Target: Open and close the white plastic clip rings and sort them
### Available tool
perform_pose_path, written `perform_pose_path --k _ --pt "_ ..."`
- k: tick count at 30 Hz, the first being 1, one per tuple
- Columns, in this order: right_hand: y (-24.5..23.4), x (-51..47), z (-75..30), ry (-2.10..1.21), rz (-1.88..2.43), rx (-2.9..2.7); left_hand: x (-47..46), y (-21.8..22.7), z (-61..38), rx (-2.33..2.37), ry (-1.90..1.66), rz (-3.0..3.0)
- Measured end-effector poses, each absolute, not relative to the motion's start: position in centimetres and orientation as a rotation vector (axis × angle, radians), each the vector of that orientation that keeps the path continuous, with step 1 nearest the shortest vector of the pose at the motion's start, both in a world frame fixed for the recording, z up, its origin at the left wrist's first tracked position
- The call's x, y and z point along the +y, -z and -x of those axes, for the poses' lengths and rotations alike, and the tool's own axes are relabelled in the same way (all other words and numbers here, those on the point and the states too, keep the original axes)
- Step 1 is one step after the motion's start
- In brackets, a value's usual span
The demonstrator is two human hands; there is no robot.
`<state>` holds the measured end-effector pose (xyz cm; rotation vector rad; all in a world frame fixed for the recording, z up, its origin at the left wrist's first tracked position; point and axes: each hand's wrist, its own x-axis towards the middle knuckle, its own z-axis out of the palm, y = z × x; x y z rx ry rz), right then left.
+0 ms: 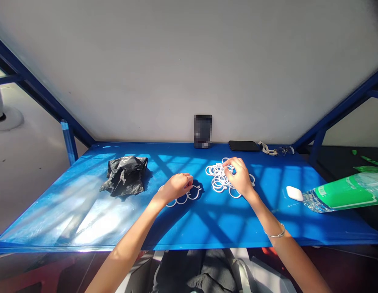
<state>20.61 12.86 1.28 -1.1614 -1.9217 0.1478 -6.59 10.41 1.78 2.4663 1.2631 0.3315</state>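
My left hand (178,186) is closed over a short row of white plastic open rings (182,199), shaped like shower curtain rings. Several of them hang together below its fingers, and the rightmost ring (194,192) shows a gap with knobbed ends. To the right lies a loose pile of the same white rings (218,183). My right hand (238,173) reaches over the pile's far side, thumb and forefinger pinched at a ring there. The palm and fingers hide part of the pile.
A crumpled black plastic bag (125,176) sits left on the blue table (116,228). A dark, pixelated device (203,131) leans on the wall. A black phone (244,146), glasses (285,151), a white case (294,193) and a green-labelled bottle (344,193) lie on the right.
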Motion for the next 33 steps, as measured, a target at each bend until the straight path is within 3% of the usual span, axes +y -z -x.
perform_pose_path --k 9,28,33 --pt "-1.1 10.3 -17.3 -0.573 0.799 -2.230 10.3 -1.7 5.6 1.245 -0.634 -2.341" --pt "-0.2 10.2 -16.5 -1.016 0.897 -1.738 8.8 -3.2 4.3 0.979 -0.952 -2.098" --pt "-0.5 9.9 -16.5 -0.940 0.906 -1.779 9.0 -3.3 4.4 1.045 -0.993 -1.805"
